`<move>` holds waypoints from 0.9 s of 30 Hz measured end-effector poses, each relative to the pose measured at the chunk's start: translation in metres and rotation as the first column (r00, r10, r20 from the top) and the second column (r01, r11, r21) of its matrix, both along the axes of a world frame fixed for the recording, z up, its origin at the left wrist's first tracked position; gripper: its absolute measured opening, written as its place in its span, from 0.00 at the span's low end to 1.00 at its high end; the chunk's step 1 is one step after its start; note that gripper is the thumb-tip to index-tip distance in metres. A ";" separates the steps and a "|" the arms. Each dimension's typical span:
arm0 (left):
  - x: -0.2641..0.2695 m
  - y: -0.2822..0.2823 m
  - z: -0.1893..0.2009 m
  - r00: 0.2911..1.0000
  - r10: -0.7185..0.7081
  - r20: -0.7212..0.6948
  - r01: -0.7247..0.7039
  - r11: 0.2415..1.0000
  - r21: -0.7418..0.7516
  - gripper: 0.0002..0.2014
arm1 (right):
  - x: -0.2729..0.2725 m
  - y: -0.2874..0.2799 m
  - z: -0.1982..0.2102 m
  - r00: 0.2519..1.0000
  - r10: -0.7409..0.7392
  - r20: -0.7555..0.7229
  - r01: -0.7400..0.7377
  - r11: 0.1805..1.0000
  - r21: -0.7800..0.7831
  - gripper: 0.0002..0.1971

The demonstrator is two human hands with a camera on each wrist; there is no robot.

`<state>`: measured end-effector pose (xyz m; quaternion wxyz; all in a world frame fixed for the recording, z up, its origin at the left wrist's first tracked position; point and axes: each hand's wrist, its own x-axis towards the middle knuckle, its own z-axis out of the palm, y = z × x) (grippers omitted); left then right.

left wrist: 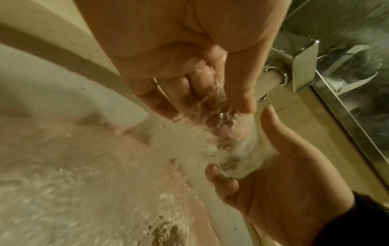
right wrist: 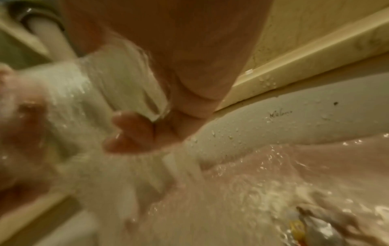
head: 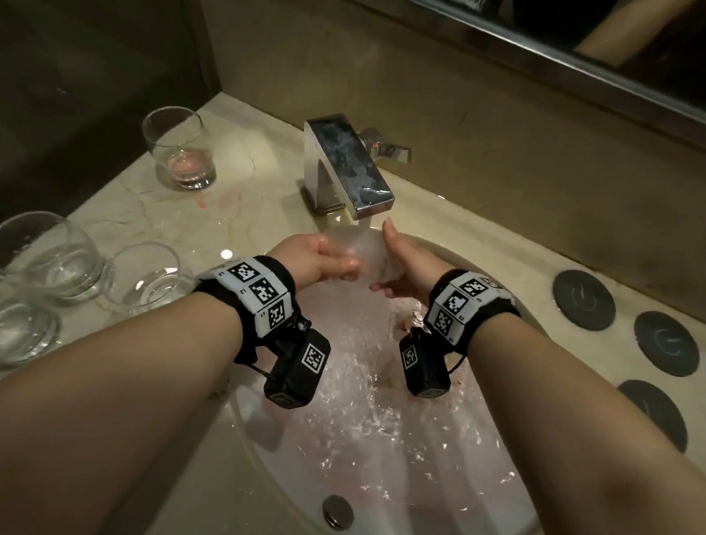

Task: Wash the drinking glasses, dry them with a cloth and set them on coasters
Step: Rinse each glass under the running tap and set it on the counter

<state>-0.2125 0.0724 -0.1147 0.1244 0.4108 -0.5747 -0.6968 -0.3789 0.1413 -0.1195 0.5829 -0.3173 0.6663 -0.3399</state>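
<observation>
A clear drinking glass point(head: 368, 247) lies tilted under the running tap point(head: 348, 163), and water pours over it. My right hand point(head: 393, 264) grips its base, thumb on top and fingers curled underneath. My left hand point(head: 344, 259) holds the rim end. In the left wrist view my left hand point(left wrist: 210, 113) has its fingers inside the mouth of the glass point(left wrist: 248, 154) with the thumb outside, and my right hand point(left wrist: 241, 139) cups the bottom. The right wrist view shows the glass point(right wrist: 126, 83) blurred by spray in my right hand point(right wrist: 151, 106).
A glass with pink residue point(head: 180, 147) stands at the back left of the counter. Three clear glasses point(head: 45, 255) stand at the left edge. Several dark round coasters point(head: 583, 299) lie along the right side. Pinkish water swirls in the sink point(head: 273, 461). A mirror hangs behind.
</observation>
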 end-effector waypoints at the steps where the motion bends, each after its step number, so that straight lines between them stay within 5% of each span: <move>1: -0.001 0.001 0.001 1.000 0.022 -0.012 -0.022 1.000 0.006 0.01 | -0.002 0.002 0.001 0.999 -0.013 0.043 0.014 1.000 -0.017 0.23; 5: -0.004 0.005 0.002 0.990 0.116 -0.076 -0.108 0.989 0.099 0.09 | -0.007 0.004 -0.002 0.997 0.033 -0.067 -0.036 0.998 -0.043 0.28; 8: -0.007 0.006 0.004 0.998 0.029 -0.052 -0.025 0.997 0.073 0.17 | -0.006 0.002 0.003 0.978 0.070 -0.198 -0.062 0.997 0.044 0.36; 12: -0.007 0.006 0.002 0.997 0.066 -0.030 -0.065 0.997 0.029 0.13 | -0.010 0.007 0.001 0.998 -0.025 0.061 0.029 0.998 -0.053 0.21; 14: -0.007 0.007 -0.001 0.992 0.112 -0.057 -0.106 0.990 0.097 0.11 | -0.013 0.007 -0.004 1.000 -0.014 0.027 0.016 0.998 -0.064 0.28; 20: -0.006 0.009 0.001 0.994 -0.106 -0.021 0.106 0.994 -0.008 0.19 | -0.011 0.002 -0.002 0.984 0.060 -0.166 -0.057 0.998 0.022 0.37; 23: -0.006 0.007 -0.003 1.000 0.027 0.014 -0.027 0.999 0.043 0.11 | -0.013 0.007 -0.003 1.000 0.005 0.025 -0.003 0.999 -0.053 0.19; 27: -0.006 0.012 -0.003 0.991 0.130 -0.014 -0.126 0.975 0.183 0.12 | -0.013 0.006 -0.006 0.997 0.010 -0.071 -0.014 0.999 -0.045 0.30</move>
